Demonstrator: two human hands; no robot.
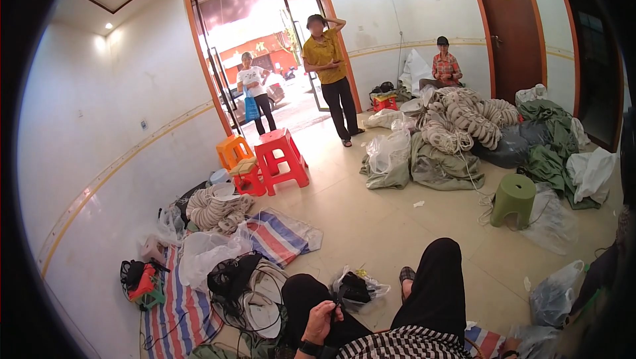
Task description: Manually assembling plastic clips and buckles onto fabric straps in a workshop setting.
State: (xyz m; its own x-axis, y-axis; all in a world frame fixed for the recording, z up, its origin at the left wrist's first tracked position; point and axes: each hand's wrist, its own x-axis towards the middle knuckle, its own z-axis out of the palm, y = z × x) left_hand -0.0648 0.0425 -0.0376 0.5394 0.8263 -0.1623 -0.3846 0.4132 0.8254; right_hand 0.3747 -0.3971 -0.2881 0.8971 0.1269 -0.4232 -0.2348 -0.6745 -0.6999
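Note:
My left hand point(322, 322) is closed in a pinch above my left thigh, with a dark band round its wrist. A small dark thing seems to stick out at the fingertips, too small to name. Just beyond it, a clear plastic bag point(371, 291) with a black item inside lies on the floor between my legs. Only a sliver of my right hand point(511, 346) shows at the lower edge, its fingers hidden. Left of my knee lie a white coil point(263, 314) and a bundle of black mesh or cord point(232, 276).
A striped sheet point(182, 306) lies at the left beside coiled pale rope point(215, 210). Red stools point(281, 160) stand ahead, a green stool point(513, 198) to the right. Large rope coils and sacks point(444, 160) fill the back right. Two people stand near the open doorway; another sits behind the coils.

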